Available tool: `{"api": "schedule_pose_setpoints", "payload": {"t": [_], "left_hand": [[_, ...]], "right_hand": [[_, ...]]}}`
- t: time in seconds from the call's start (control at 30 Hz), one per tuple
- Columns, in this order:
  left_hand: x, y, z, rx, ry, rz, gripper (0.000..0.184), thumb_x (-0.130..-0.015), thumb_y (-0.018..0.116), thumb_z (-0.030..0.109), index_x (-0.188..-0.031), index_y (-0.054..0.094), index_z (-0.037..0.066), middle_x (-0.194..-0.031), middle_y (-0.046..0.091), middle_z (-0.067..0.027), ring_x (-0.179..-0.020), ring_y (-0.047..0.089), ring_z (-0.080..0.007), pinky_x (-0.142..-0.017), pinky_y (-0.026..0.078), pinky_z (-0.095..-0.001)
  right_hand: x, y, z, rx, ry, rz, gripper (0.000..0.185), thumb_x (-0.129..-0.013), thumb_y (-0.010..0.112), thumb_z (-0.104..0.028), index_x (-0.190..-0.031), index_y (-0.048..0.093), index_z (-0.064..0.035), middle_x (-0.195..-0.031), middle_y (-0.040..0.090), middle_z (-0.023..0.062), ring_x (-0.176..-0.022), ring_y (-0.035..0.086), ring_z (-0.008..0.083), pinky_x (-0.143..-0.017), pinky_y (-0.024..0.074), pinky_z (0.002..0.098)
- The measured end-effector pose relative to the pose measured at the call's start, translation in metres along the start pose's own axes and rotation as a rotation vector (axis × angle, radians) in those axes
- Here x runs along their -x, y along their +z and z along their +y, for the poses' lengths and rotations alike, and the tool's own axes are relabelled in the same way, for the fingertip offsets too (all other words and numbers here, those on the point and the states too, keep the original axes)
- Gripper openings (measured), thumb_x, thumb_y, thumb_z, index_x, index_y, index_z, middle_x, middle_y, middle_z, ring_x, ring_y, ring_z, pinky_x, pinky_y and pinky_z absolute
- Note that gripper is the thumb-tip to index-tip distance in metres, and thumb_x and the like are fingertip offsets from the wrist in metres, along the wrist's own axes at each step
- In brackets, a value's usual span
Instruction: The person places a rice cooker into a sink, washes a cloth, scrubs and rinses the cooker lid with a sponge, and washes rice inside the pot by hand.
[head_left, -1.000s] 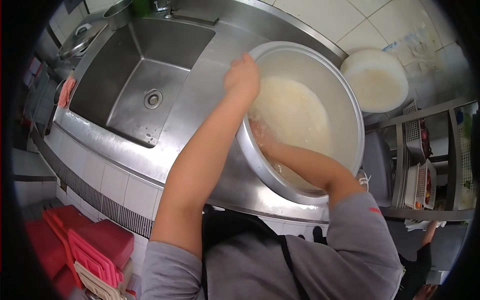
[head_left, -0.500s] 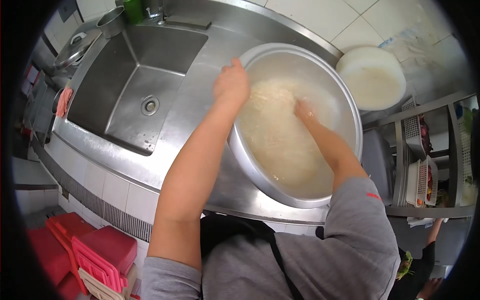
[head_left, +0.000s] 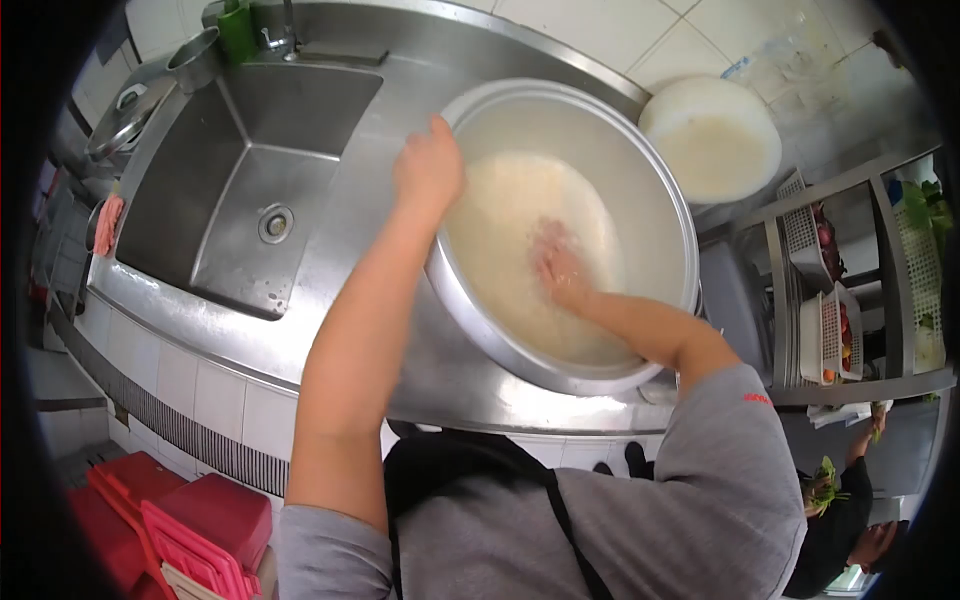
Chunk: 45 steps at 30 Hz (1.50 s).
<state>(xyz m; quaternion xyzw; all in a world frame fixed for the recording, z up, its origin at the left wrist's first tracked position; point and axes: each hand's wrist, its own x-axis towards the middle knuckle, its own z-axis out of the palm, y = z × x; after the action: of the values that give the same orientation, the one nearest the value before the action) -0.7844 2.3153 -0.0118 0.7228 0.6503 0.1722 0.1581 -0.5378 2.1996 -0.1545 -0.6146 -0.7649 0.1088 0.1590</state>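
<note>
A large round metal pot point(head_left: 672, 190) stands tilted on the steel counter, holding cloudy whitish water point(head_left: 500, 215) over a pale mass that looks like rice. My left hand point(head_left: 428, 172) is closed on the pot's rim at its left side. Inside the pot, my right hand point(head_left: 562, 268) is dipped in the water near the middle. Its fingers are blurred and partly under the surface, so I cannot tell whether they hold anything.
Left of the pot is a steel sink point(head_left: 240, 235). A white tub point(head_left: 712, 140) with pale liquid stands behind the pot. A rack point(head_left: 780, 300) with baskets of vegetables is at right, where another person point(head_left: 840, 530) holds greens. Red bins point(head_left: 205, 530) stand at lower left.
My right hand has moved toward the front left inside the pot, and the water looks less churned. My left hand stays on the rim. The whole view has shifted slightly.
</note>
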Motion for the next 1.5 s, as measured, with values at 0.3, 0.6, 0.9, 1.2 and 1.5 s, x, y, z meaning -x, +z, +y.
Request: {"api": "schedule_pose_setpoints", "payload": {"t": [0.3, 0.6, 0.9, 1.2, 1.5], "left_hand": [[0.005, -0.011, 0.006, 0.010, -0.008, 0.014, 0.060, -0.072, 0.055, 0.008, -0.123, 0.028, -0.005, -0.100, 0.052, -0.0260, -0.090, 0.056, -0.0341, -0.077, 0.046, -0.0377], [-0.008, -0.017, -0.007, 0.121, -0.071, -0.026, 0.039, -0.072, 0.054, 0.008, -0.105, 0.038, -0.001, -0.099, 0.053, -0.0232, -0.091, 0.056, -0.0346, -0.077, 0.046, -0.0392], [-0.011, -0.004, -0.008, 0.078, -0.029, 0.068, 0.032, -0.074, 0.051, 0.012, -0.102, 0.041, -0.001, -0.092, 0.057, -0.0213, -0.086, 0.058, -0.0350, -0.072, 0.048, -0.0404], [-0.009, -0.012, -0.005, 0.033, -0.042, 0.031, 0.034, -0.073, 0.051, 0.011, -0.103, 0.041, -0.001, -0.093, 0.058, -0.0216, -0.089, 0.057, -0.0353, -0.076, 0.046, -0.0406], [-0.010, -0.017, -0.004, 0.074, -0.087, 0.007, 0.043, -0.072, 0.051, 0.008, -0.112, 0.038, 0.000, -0.100, 0.055, -0.0237, -0.096, 0.054, -0.0356, -0.080, 0.044, -0.0402]], "right_hand": [[-0.152, 0.007, 0.032, 0.197, 0.558, 0.305, 0.044, -0.082, 0.043, -0.032, -0.116, 0.045, -0.0055, -0.112, 0.051, 0.0152, -0.109, 0.043, 0.0300, -0.090, 0.0323, 0.0470], [-0.050, 0.002, -0.026, 0.381, -0.327, 0.162, 0.041, -0.072, 0.053, -0.017, -0.111, 0.048, -0.0034, -0.114, 0.041, 0.0218, -0.108, 0.038, 0.0371, -0.086, 0.0376, 0.0394], [-0.034, -0.067, -0.018, -0.025, 0.329, -0.323, 0.060, -0.063, 0.065, -0.020, -0.116, 0.043, -0.0048, -0.108, 0.040, 0.0271, -0.096, 0.048, 0.0367, -0.084, 0.0413, 0.0371], [-0.030, -0.061, -0.025, 0.289, -0.250, -0.280, 0.057, -0.065, 0.059, -0.010, -0.119, 0.039, -0.0101, -0.109, 0.042, 0.0200, -0.097, 0.048, 0.0333, -0.080, 0.0430, 0.0386], [-0.058, -0.063, -0.041, 0.377, -0.407, -0.168, 0.037, -0.067, 0.052, -0.009, -0.104, 0.046, -0.0091, -0.100, 0.045, 0.0176, -0.093, 0.048, 0.0297, -0.074, 0.0454, 0.0385]]}}
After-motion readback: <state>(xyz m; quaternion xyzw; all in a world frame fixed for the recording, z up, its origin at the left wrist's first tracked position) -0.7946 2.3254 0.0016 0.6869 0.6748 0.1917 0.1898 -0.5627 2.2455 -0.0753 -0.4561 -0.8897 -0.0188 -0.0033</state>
